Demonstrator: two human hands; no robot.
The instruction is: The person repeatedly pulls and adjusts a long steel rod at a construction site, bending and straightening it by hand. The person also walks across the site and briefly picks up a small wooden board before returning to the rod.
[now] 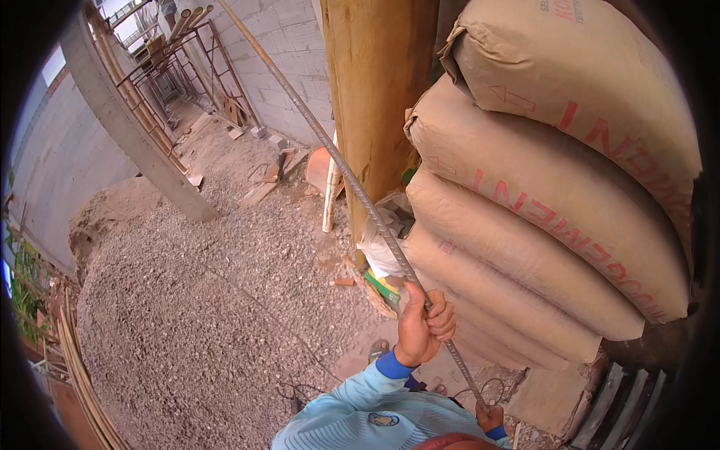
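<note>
A long ribbed steel rebar [352,182] runs slantwise from the upper left down toward my body at the lower right. My left hand [424,324] is closed around it, thumb lying along the bar. Lower down, near the bar's bottom end, my right hand [490,417] also grips it, partly cut off by my body. Beside the bar on the right rises a stack of brown paper cement bags [517,210], their sides bulging outward. Just beyond my left hand, a white sack [381,251] and a green packet [384,288] lie at the foot of a thick wooden post [379,97].
A broad gravel heap [202,330] spreads on the left, with a slanted concrete post [139,127] behind it. Farther back, metal scaffolding [199,64] lines a passage beside a grey block wall [289,60]. Bamboo poles [82,375] lean at the left edge.
</note>
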